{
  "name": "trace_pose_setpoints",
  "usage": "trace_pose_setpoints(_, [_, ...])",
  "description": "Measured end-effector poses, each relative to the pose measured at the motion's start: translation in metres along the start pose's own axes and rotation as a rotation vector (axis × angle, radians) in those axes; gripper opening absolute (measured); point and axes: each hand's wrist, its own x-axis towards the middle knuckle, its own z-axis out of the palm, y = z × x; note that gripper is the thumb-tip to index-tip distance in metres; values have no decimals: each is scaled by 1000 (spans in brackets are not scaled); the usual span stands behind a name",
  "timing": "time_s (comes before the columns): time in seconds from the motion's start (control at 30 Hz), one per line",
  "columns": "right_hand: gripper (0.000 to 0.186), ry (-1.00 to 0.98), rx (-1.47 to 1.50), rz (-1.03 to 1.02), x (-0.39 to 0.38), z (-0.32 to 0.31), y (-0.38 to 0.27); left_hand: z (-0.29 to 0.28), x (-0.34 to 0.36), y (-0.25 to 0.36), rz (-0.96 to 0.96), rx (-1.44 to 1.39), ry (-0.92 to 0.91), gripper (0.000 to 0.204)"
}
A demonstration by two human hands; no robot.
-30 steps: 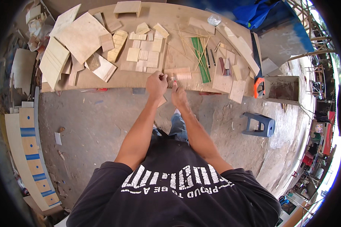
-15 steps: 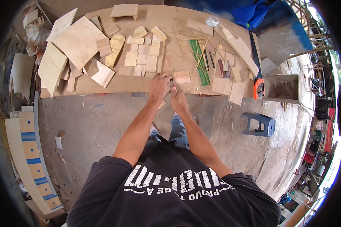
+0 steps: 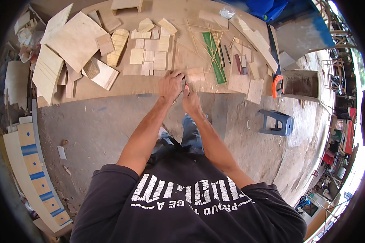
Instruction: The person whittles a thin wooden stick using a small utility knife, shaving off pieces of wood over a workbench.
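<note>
Grey concrete floor is overhung by a long, light-brown wooden desk, and a blue plastic stool is set at the right. At the desk's near edge, the left hand is held with fingers curled, close beside the right hand, whose fingers are bent too. What is pinched by either grip, if anything, is hidden and cannot be made out. A flat, rectangular, pale reddish wooden piece is laid on the desk, just right of the left hand's fingers. Farther right, a flat green strip and a black, orange-handled saw are placed.
</note>
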Motion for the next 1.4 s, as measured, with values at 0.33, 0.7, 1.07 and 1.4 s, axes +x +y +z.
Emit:
trace_pose_setpoints(0.33, [68,-3,-46,93,3,3,-6,0,3,-5,19,-18,-14,17])
trace_pose_setpoints(0.7, [74,-34,51,20,-12,7,14,-2,-4,-13,190,-45,41,12])
trace_pose_setpoints(1.07, [69,-156,259,82,12,-11,46,-3,-3,-5,-18,-150,48,7])
trace_pose_setpoints(1.4, [68,-83,17,-147,20,-11,50,-4,-6,-1,-30,-143,94,6])
